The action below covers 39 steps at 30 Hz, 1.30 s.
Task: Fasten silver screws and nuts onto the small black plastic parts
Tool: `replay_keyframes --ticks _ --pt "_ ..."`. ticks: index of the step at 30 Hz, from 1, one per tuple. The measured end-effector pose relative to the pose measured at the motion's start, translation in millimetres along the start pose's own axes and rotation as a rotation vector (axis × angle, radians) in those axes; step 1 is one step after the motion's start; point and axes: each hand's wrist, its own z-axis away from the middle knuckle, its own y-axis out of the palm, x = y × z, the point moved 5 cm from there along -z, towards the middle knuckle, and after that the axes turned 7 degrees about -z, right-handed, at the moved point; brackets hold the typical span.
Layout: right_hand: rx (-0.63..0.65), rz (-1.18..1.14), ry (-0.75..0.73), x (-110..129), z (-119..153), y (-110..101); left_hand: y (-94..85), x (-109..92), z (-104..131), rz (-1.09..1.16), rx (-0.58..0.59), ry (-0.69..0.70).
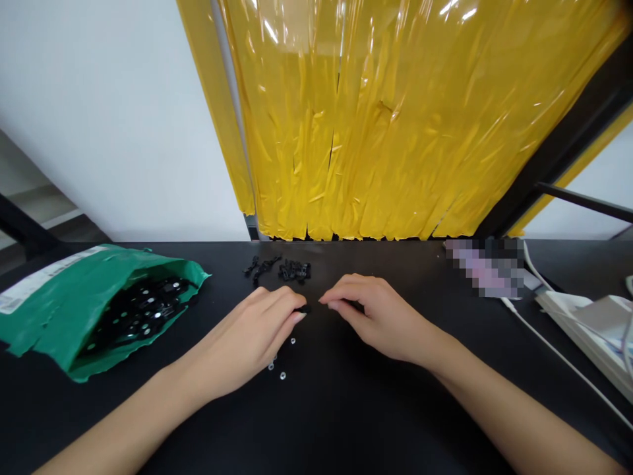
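- Pinched part [305, 309] in left hand [264, 323], 9 o'clock from right hand [378, 316].
- Held right grip narrow; could not tell if loaded.
- Judged part light, stiff, best held by edges.

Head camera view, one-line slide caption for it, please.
Left hand pinches a small black part over a black table, right hand close by, open green bag at left.
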Motion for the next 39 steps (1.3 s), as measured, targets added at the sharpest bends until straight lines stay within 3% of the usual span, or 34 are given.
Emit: replay_keyframes --ticks 6,13,18,24,39 --pt "-0.230 -0.352 0.232 -16 -2 6 3.0 -7 1 -0.133 -0.058 0.115" --pt "-0.374 -0.641 0.328 -10 3 25 6.7 -19 -2 -0.330 -0.187 0.226" --pt "-0.389 -0.710 0.373 -12 4 33 7.1 -25 -3 -0.385 -0.249 0.258" --pt "-0.375 -0.791 0.410 -14 4 35 6.2 -25 -1 -0.394 -0.236 0.202" --pt "-0.243 -0.772 0.481 -14 3 34 6.9 -30 1 -0.541 -0.250 0.214"
